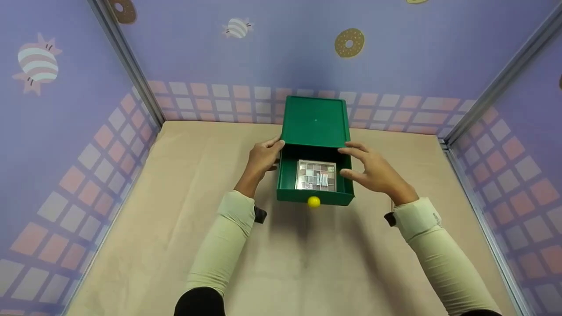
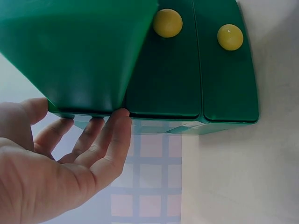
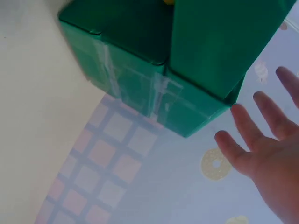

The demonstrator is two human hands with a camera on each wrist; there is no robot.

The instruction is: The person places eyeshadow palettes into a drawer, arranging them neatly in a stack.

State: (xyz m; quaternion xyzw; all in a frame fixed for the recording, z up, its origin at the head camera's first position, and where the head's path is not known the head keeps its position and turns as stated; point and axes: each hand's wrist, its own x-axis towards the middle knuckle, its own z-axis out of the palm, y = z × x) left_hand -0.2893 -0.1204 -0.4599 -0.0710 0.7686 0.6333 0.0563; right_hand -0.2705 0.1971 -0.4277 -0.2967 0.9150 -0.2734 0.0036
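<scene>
A green drawer cabinet stands near the back wall with its top drawer pulled out. Inside that drawer lies a square makeup palette with many small pans under a clear lid. A yellow knob sits on the drawer's front. My left hand rests against the cabinet's left side, its thumb at the top front corner and its fingertips touching the side panel. On the other side, my right hand is spread with bent-out fingers, thumb over the drawer's right rim and forefinger near the cabinet's front edge.
Two closed lower drawers with yellow knobs show beneath the top one. The cabinet stands on a beige-covered table. Patterned purple walls with metal corner posts enclose the back and both sides.
</scene>
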